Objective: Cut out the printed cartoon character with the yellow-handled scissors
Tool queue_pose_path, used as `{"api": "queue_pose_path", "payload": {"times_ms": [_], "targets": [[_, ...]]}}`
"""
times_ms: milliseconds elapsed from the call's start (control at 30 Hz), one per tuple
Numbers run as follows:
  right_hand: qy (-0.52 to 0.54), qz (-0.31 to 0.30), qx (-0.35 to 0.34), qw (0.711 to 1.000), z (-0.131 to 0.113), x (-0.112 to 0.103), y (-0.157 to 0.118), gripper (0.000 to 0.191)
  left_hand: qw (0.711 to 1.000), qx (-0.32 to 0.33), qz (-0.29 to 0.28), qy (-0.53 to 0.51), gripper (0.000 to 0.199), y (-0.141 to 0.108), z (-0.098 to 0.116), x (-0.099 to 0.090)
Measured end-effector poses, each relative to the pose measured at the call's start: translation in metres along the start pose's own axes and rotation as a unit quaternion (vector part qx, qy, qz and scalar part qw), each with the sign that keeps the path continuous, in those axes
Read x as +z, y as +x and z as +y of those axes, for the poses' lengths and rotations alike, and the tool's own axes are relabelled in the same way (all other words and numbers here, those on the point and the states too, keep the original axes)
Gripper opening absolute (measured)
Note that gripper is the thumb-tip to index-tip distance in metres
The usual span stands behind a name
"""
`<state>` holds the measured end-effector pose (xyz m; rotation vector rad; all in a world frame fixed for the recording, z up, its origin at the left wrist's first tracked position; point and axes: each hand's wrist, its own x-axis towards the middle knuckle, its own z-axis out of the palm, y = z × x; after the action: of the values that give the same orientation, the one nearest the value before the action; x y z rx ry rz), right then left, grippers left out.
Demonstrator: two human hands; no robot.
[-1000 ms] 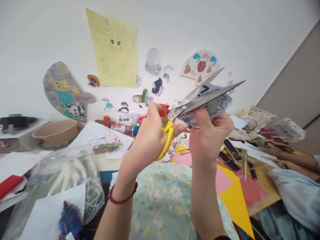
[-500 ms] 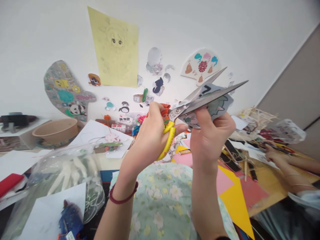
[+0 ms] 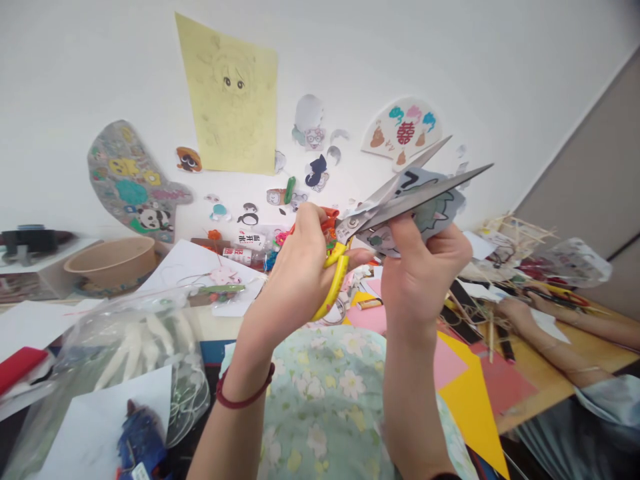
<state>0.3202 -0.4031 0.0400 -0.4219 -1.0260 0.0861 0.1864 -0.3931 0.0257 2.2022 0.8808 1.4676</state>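
Locate the scissors and the paper cut-out at mid-view, both held up above the floral fabric. Read the long axis of the scissors as a slant from the yellow handle at lower left, through the pivot, to the two blade tips at upper right, past the cut-out. Take the left hand as wrapped around the handle, with one digit pointing right below the pivot and with the blades spread in a narrow V. Take the right hand as pinching the cut-out, with the thumb on the printed near face and the other fingers bent at the lower right, partly hidden. Find the cut-out to the right of the left hand and directly above the right; count the right hand as nearer, being in contact, and the left as reaching paper only by way of the blades. Judge as the governing relation: cut-out inside the V, between the front blade across the near face and the rear blade behind. Note the right thumb just under the front blade. Not possible to tell: actual contact between paper and cutting edges.
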Motion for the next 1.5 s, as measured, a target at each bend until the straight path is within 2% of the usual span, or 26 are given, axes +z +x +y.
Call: {"api": "queue_pose_path", "payload": {"times_ms": [267, 433, 767, 1100, 1267, 1500], "targets": [[-0.012, -0.010, -0.010, 1.000, 0.005, -0.004, 0.002, 0.026, 1.000, -0.005, -0.012, 0.022, 0.039, -0.001, 0.006, -0.003], [-0.009, -0.010, -0.020, 1.000, 0.009, -0.005, 0.004, 0.023, 1.000, 0.008, -0.006, 0.019, 0.040, -0.003, 0.005, -0.003], [-0.050, -0.019, -0.013, 0.999, 0.001, -0.009, 0.008, 0.043, 0.999, -0.003, -0.004, 0.054, 0.044, -0.002, 0.007, -0.005], [-0.082, -0.069, -0.040, 0.993, -0.012, -0.023, 0.015, 0.039, 0.994, 0.028, -0.019, 0.106, 0.039, -0.005, 0.009, -0.008], [-0.147, -0.066, -0.027, 0.987, -0.014, -0.031, 0.015, 0.039, 0.994, 0.026, -0.019, 0.105, 0.041, -0.007, 0.009, -0.008], [-0.139, -0.072, -0.021, 0.987, -0.015, -0.037, 0.015, 0.030, 0.992, 0.027, -0.019, 0.122, 0.044, -0.008, 0.013, -0.007]]}}
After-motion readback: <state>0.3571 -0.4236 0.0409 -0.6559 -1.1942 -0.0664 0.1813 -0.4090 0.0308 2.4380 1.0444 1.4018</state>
